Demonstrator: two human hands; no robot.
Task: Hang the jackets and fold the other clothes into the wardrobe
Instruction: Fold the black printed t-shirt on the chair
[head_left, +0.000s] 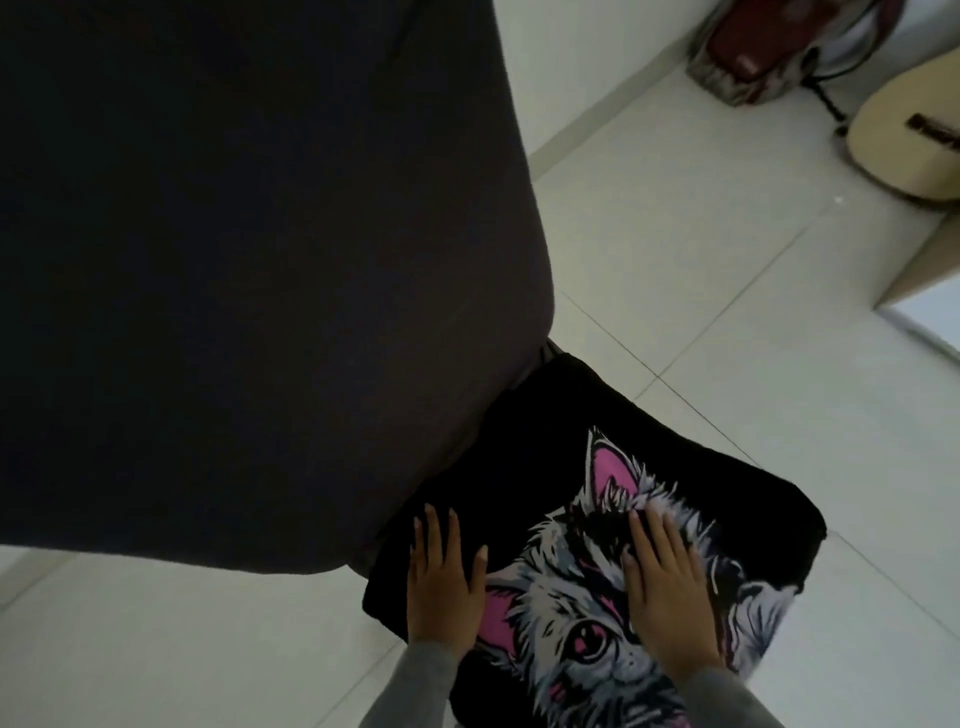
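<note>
A black T-shirt (530, 447) with a grey and pink cat print lies folded on the white tiled floor at the lower middle. My left hand (441, 577) lies flat on its left part with straight fingers. My right hand (665, 587) presses flat on the cat print, fingers spread. Both wrists wear grey sleeves. A large dark garment (249, 270) fills the upper left, close to the camera, and overlaps the shirt's left edge.
White floor tiles (701, 291) stretch to the right and back. An acoustic guitar (904, 145) leans at the far right, beside a black stand (831, 104) and a red and grey bag (748, 47). A beige furniture corner (924, 270) juts in at the right edge.
</note>
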